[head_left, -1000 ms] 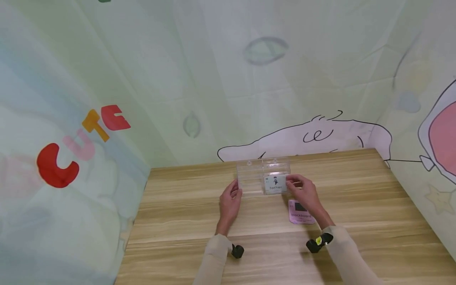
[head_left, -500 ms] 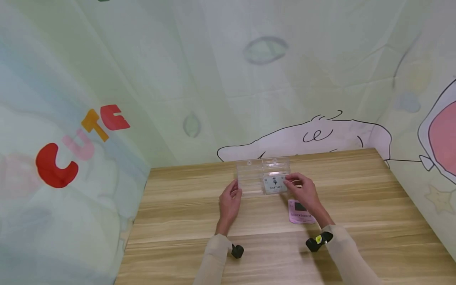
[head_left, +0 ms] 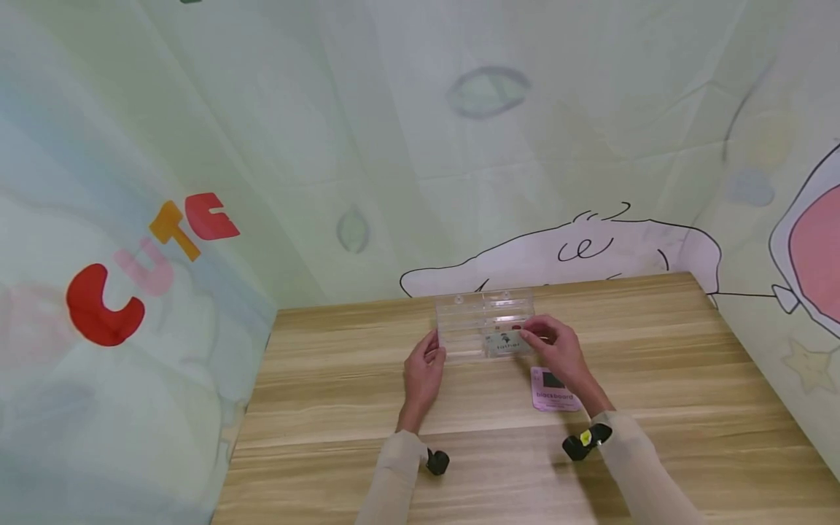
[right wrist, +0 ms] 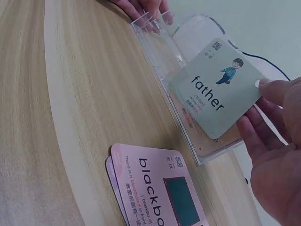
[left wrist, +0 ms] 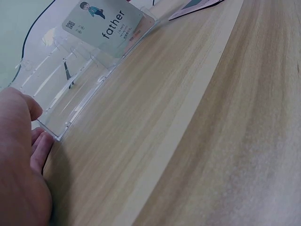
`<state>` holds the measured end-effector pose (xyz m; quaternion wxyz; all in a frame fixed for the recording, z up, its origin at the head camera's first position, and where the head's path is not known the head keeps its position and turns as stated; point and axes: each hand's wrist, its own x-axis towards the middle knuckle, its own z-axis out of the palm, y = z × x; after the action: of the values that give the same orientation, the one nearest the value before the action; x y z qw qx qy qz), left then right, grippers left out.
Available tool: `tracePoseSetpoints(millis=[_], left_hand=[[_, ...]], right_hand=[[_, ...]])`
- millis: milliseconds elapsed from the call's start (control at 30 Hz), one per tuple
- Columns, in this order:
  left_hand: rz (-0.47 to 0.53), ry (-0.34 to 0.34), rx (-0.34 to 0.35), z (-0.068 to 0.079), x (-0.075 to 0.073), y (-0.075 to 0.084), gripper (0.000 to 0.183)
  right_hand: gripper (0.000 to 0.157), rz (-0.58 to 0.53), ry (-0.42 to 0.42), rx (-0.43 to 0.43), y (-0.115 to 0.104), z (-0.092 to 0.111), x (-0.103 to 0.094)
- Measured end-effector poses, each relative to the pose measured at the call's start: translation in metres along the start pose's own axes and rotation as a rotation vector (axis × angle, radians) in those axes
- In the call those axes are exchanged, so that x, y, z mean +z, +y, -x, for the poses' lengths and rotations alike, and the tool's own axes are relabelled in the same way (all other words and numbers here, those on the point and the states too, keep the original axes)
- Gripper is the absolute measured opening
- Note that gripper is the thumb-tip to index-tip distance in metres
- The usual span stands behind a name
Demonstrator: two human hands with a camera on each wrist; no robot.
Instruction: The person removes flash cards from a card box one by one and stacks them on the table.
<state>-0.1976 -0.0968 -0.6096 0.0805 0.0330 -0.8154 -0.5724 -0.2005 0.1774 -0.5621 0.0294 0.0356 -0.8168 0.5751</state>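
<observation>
My right hand (head_left: 558,354) pinches a pale green flashcard (right wrist: 221,89) printed "father" by its corner, thumb on the front. The card leans out of the right-hand lower pocket of a clear plastic card rack (head_left: 461,321), turned askew in the right wrist view. Behind it in that pocket sits an orange-pink card (right wrist: 207,148), mostly covered. At the rack's other end, my left hand (head_left: 423,373) grips the left edge, thumb and fingers at its lower corner (left wrist: 57,137). A pink "blackboard" card (head_left: 554,390) lies below my right hand.
Under the pink card another card edge (right wrist: 113,172) peeks out in the right wrist view. The wooden table (head_left: 328,394) ends at a printed cloth wall (head_left: 341,146) just behind the rack. Dark wrist cameras (head_left: 437,462) sit at both sleeves.
The "father" card has tipped forward and its top has come down, uncovering a bit of the card behind it. My right hand has shifted slightly left and up; my left hand stays put.
</observation>
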Motion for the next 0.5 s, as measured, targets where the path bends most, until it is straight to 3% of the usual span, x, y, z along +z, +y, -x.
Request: tracePoseSetpoints(millis=[267,500], left_hand=[[-0.003,0.006,0.000,0.000,0.001,-0.002,0.045],[-0.001,0.012,-0.012,-0.001,0.002,-0.002,0.045]], right_hand=[[0.022,0.012,0.076,0.012,-0.003,0.000,-0.011],[0.028,-0.094,0.053,0.120,0.000,0.006,-0.029]])
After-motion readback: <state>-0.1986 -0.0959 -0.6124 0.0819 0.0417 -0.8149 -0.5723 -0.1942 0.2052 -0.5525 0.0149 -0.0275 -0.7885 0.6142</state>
